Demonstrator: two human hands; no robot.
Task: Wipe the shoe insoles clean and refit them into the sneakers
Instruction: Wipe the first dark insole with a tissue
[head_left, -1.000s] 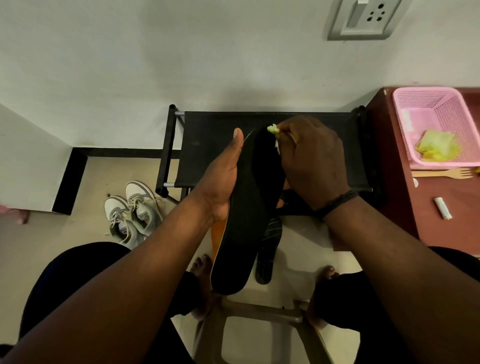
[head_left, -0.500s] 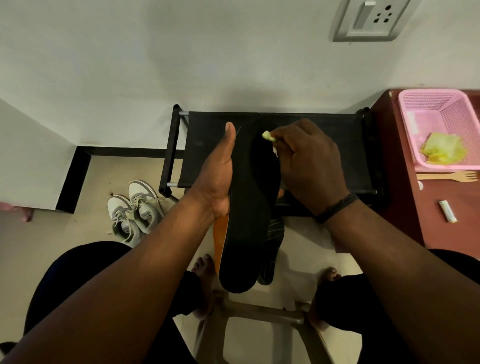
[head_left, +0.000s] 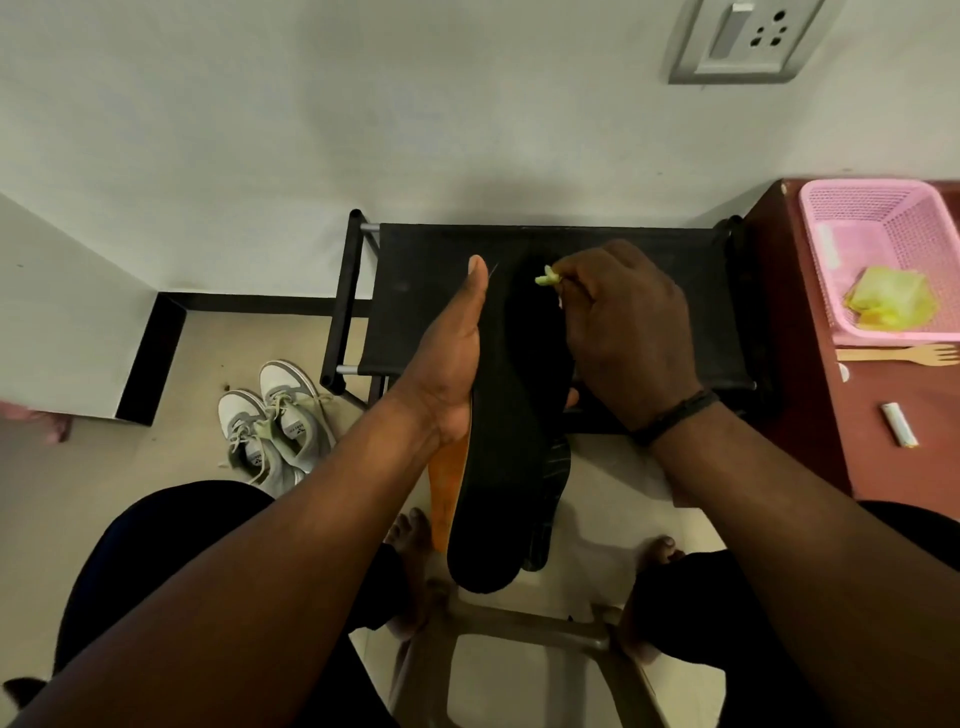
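My left hand (head_left: 451, 364) holds a black insole (head_left: 501, 467) upright along its left edge, thumb up and fingers behind it. An orange underside (head_left: 448, 488) shows at its left edge, and a second dark striped insole (head_left: 550, 493) sticks out behind on the right. My right hand (head_left: 626, 332) pinches a small yellow-green cloth (head_left: 546, 276) and presses it on the toe end of the black insole. A pair of grey and white sneakers (head_left: 275, 421) stands on the floor to the left.
A black shoe rack (head_left: 675, 270) stands against the wall behind the insoles. To the right, a red-brown table (head_left: 857, 457) carries a pink basket (head_left: 831, 208) with a yellow cloth (head_left: 888, 304), a wooden fork (head_left: 898, 354) and a small white tube (head_left: 898, 423). A stool frame (head_left: 519, 623) sits between my knees.
My right hand with the cloth has shifted a little down and left across the toe end of the insole. My left hand keeps the insole upright and slightly lower.
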